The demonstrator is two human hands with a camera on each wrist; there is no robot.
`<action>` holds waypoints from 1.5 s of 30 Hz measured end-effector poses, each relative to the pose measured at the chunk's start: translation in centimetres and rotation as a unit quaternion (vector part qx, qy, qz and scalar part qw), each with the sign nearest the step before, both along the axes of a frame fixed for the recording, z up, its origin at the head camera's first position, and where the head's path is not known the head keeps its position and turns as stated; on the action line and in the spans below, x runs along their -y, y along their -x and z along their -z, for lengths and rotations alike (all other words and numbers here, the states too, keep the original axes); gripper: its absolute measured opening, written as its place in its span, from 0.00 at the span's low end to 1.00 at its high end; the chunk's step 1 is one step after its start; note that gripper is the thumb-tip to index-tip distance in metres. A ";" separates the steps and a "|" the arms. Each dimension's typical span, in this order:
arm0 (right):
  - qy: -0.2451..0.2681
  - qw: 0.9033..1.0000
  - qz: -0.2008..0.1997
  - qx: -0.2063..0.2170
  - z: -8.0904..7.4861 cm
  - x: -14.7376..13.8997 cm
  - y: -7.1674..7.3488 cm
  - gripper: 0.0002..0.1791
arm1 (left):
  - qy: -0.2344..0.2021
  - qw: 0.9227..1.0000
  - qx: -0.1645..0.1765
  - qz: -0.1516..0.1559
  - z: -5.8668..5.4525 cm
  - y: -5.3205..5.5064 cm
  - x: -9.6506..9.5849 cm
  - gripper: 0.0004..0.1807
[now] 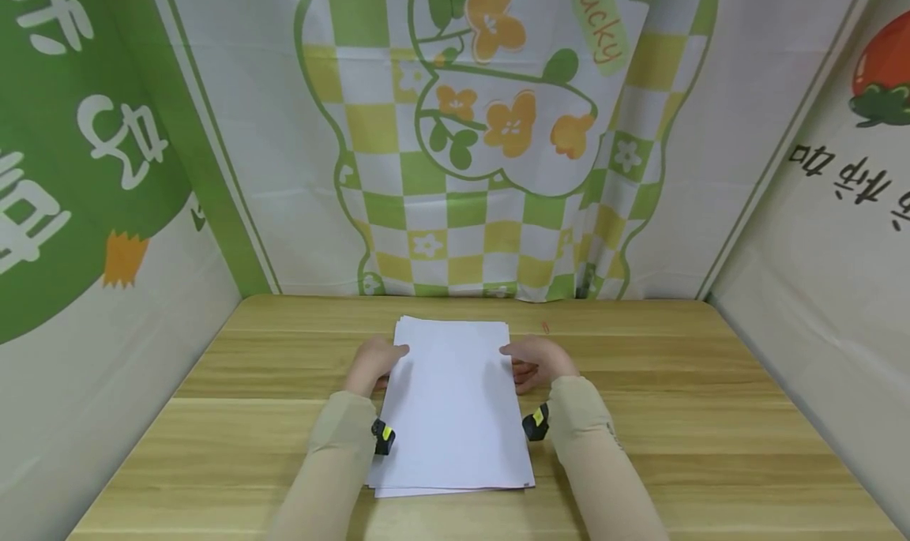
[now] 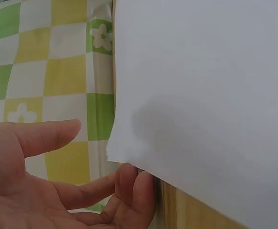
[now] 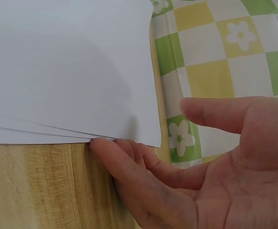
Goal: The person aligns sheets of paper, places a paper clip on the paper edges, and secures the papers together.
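A small stack of white paper sheets [image 1: 455,407] lies on the wooden table, its edges not quite lined up. At the left edge, near the far corner, my left hand [image 1: 374,364] touches the sheets with its fingertips; in the left wrist view the thumb [image 2: 53,136] stands apart from the paper. My right hand [image 1: 542,359] is at the opposite edge. Its fingers [image 3: 129,167] meet the sheet edges from the side and slightly beneath, while the thumb [image 3: 215,112] is held away. Some fingertips are hidden by the paper.
A small reddish object, perhaps a paper clip [image 1: 546,328], lies beyond my right hand on the wooden table [image 1: 675,438]. A checked, flowered curtain [image 1: 462,241] hangs along the table's back edge. Printed cloth walls stand at left and right.
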State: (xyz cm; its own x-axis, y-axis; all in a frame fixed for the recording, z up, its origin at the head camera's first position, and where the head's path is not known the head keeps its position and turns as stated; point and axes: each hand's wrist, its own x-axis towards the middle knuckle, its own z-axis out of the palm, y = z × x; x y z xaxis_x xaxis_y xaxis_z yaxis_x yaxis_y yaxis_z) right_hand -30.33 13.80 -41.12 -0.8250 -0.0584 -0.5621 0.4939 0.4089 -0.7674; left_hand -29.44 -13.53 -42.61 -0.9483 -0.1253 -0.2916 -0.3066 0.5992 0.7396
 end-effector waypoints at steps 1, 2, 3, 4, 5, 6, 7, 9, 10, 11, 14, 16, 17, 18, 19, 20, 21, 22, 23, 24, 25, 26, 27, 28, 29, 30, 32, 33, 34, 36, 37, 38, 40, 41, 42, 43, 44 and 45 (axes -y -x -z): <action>0.000 1.000 0.001 0.001 0.0 0.0 0.0 0.27 | -0.004 1.000 0.002 -0.003 -0.1 0.0 0.0 0.23; 0.001 1.000 0.002 0.002 0.0 0.0 0.0 0.27 | -0.007 1.000 0.004 -0.006 -0.1 0.0 -0.1 0.22; 0.003 1.000 0.005 0.003 0.0 -0.1 0.0 0.27 | -0.009 1.000 0.005 -0.009 -0.2 0.0 -0.1 0.21; 0.005 1.000 0.007 0.006 0.0 -0.1 0.0 0.27 | -0.012 1.000 0.005 -0.010 -0.2 0.0 -0.1 0.20; 0.005 1.000 0.007 0.008 0.1 -0.1 0.0 0.26 | -0.013 1.000 0.005 -0.011 -0.2 0.0 -0.1 0.19; 0.004 1.000 0.008 0.009 0.1 -0.1 0.0 0.26 | -0.013 1.000 0.004 -0.010 -0.1 0.0 -0.1 0.19; 0.003 1.000 0.008 0.010 0.1 -0.1 0.1 0.25 | -0.013 1.000 0.004 -0.011 -0.1 0.0 -0.1 0.18; -0.001 1.000 0.008 0.012 0.2 -0.2 0.1 0.25 | -0.013 1.000 0.002 -0.009 0.0 0.1 -0.1 0.19; -0.003 1.000 0.006 0.011 0.2 -0.2 0.2 0.24 | -0.015 1.000 0.001 -0.009 0.1 0.1 -0.1 0.20; -0.005 1.000 0.005 0.010 0.2 -0.2 0.2 0.24 | -0.016 1.000 0.001 -0.008 0.1 0.1 -0.1 0.21; -0.008 1.000 0.004 0.011 0.3 -0.2 0.3 0.23 | -0.016 1.000 0.001 -0.007 0.2 0.2 -0.1 0.24; -0.011 1.000 0.001 0.010 0.4 -0.2 0.4 0.22 | -0.013 1.000 0.000 -0.004 0.3 0.1 -0.1 0.25; -0.012 1.000 0.000 0.010 0.5 -0.3 0.4 0.21 | -0.012 1.000 0.001 -0.003 0.3 0.1 -0.1 0.25; -0.013 1.000 0.000 0.010 0.5 -0.3 0.4 0.21 | -0.009 1.000 0.000 -0.002 0.3 0.2 -0.1 0.26; -0.013 1.000 -0.001 0.010 0.5 -0.3 0.4 0.21 | -0.005 1.000 0.001 0.002 0.3 0.1 -0.1 0.27; -0.012 1.000 -0.002 0.009 0.6 -0.3 0.5 0.20 | 0.002 1.000 -0.002 0.007 0.2 0.1 -0.1 0.28; -0.012 1.000 -0.003 0.006 0.6 -0.4 0.4 0.20 | 0.006 1.000 -0.005 0.013 0.1 0.1 -0.1 0.30; -0.011 1.000 -0.002 0.004 0.6 -0.4 0.5 0.20 | 0.010 1.000 -0.006 0.017 0.0 0.1 -0.2 0.31; -0.010 1.000 -0.002 0.000 0.6 -0.4 0.4 0.19 | 0.012 1.000 -0.009 0.023 -0.1 0.0 -0.2 0.33; -0.008 1.000 -0.001 -0.002 0.7 -0.4 0.4 0.20 | 0.016 0.999 -0.011 0.029 -0.3 0.0 -0.2 0.34; -0.005 1.000 0.000 -0.004 0.7 -0.4 0.4 0.20 | 0.016 0.999 -0.012 0.034 -0.4 0.0 -0.2 0.35; -0.004 1.000 0.002 -0.006 0.7 -0.5 0.4 0.21 | 0.014 0.999 -0.013 0.037 -0.5 0.0 -0.3 0.35; -0.004 1.000 0.003 -0.007 0.6 -0.5 0.3 0.22 | 0.008 0.999 -0.011 0.038 -0.6 -0.1 -0.3 0.36; -0.004 1.000 0.001 -0.006 0.5 -0.4 0.3 0.23 | 0.004 0.999 -0.011 0.039 -0.6 -0.1 -0.3 0.36; -0.005 1.000 -0.002 -0.006 0.4 -0.4 0.3 0.25 | 0.000 0.999 -0.010 0.040 -0.7 -0.1 -0.3 0.36; -0.006 1.000 -0.003 -0.006 0.3 -0.4 0.2 0.26 | -0.004 0.999 -0.008 0.040 -0.7 -0.1 -0.3 0.37; -0.010 1.000 -0.007 -0.004 0.0 -0.3 0.1 0.28 | -0.010 0.999 -0.011 0.038 -0.7 -0.1 -0.3 0.37; -0.013 1.000 -0.009 -0.004 0.0 -0.3 0.1 0.28 | -0.010 0.999 -0.012 0.038 -0.7 -0.1 -0.3 0.37; -0.015 1.000 -0.010 -0.004 -0.1 -0.3 0.1 0.29 | -0.010 0.999 -0.014 0.038 -0.7 -0.1 -0.3 0.37; -0.014 1.000 -0.007 -0.002 -0.2 -0.3 0.1 0.29 | -0.013 0.999 -0.017 0.038 -0.7 -0.1 -0.3 0.36; -0.012 1.000 -0.008 0.000 -0.2 -0.3 0.1 0.29 | -0.016 0.999 -0.016 0.034 -0.6 0.0 -0.3 0.33; -0.011 1.000 -0.010 0.000 -0.1 -0.4 0.2 0.28 | -0.019 0.999 -0.014 0.033 -0.6 0.0 -0.3 0.29; -0.005 1.000 -0.012 0.005 0.0 -0.5 0.2 0.27 | -0.028 0.999 -0.010 0.029 -0.4 0.2 -0.2 0.19; 0.000 1.000 -0.011 0.007 0.2 -0.5 0.2 0.27 | -0.031 0.999 -0.009 0.029 -0.3 0.3 -0.2 0.11; 0.004 1.000 -0.011 0.008 0.3 -0.6 0.3 0.27 | -0.034 0.999 -0.008 0.027 -0.3 0.3 -0.1 0.04; 0.006 1.000 -0.011 0.011 0.4 -0.7 0.3 0.27 | -0.036 0.999 -0.011 0.028 -0.2 0.4 -0.1 0.04; 0.011 1.000 -0.009 0.012 0.6 -0.8 0.3 0.27 | -0.035 0.999 -0.016 0.031 -0.1 0.4 0.0 0.06; 0.015 1.000 -0.008 0.015 0.7 -0.9 0.4 0.27 | -0.034 0.999 -0.020 0.033 -0.1 0.4 0.0 0.07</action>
State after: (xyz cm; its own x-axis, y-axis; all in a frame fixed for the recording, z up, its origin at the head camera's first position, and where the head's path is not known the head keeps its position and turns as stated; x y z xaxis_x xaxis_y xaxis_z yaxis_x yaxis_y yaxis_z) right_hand -30.70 14.70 -41.84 -0.8060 -0.0894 -0.5851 0.5110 0.3937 -0.7641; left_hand -29.81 -13.53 -42.52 -0.9650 -0.0429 -0.2588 -0.2369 0.5660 0.7896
